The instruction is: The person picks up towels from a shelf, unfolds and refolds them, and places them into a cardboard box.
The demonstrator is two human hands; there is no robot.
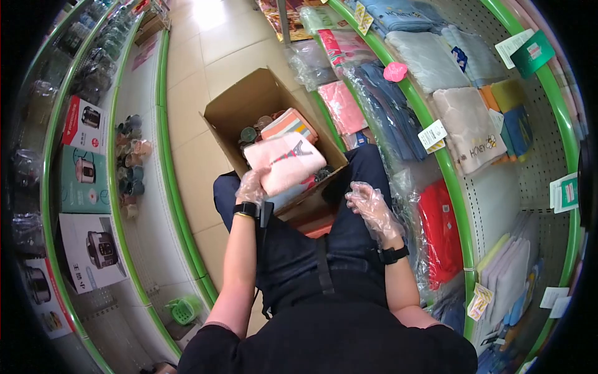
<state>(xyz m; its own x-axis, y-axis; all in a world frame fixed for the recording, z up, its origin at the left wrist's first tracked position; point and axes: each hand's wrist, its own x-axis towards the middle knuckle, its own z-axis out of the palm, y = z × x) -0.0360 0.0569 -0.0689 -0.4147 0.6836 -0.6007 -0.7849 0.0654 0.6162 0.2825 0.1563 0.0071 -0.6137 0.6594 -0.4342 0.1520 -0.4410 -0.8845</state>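
Observation:
My left hand [251, 188], in a clear plastic glove, is closed on the near left corner of a folded pink towel [293, 176] with an Eiffel Tower design. The towel is over the open cardboard box [233, 100] between my knees. Behind it in the box are an orange striped towel [302, 121] and several round items [249, 134] that look like glass jars or cups. My right hand [367, 204], gloved too, is above my right thigh with its fingers loosely bent and apart, holding nothing.
On the right, green-edged shelves hold folded towels [464, 124], bagged dark clothes [389, 112] and a red packet [440, 234]. The left shelves carry boxed cookers [93, 249], small cups [132, 159] and a green basket [184, 309]. A tiled aisle [233, 34] runs ahead.

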